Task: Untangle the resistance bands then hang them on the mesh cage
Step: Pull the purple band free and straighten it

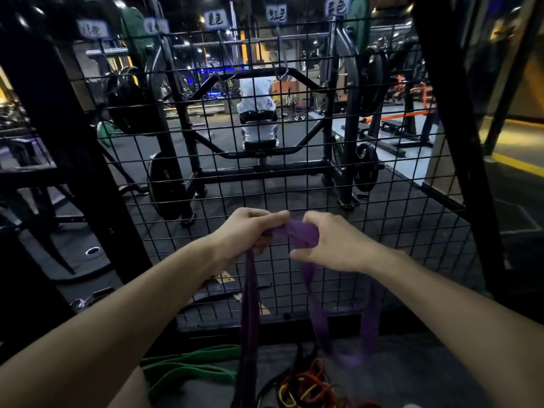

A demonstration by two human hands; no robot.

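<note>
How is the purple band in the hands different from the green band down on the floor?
The purple band is gripped by both the left hand and right hand, raised before the mesh cage; the green band lies untouched on the floor. The purple one hangs down in long loops; the green one lies flat in folds. Both look like flat, wide strips.

Band between left hand and right hand, mesh cage behind, more bands on floor below

Purple band — knot hidden inside both fists; lower loop blurred. Label tags on the mesh unreadable — green bands cut off.
</note>
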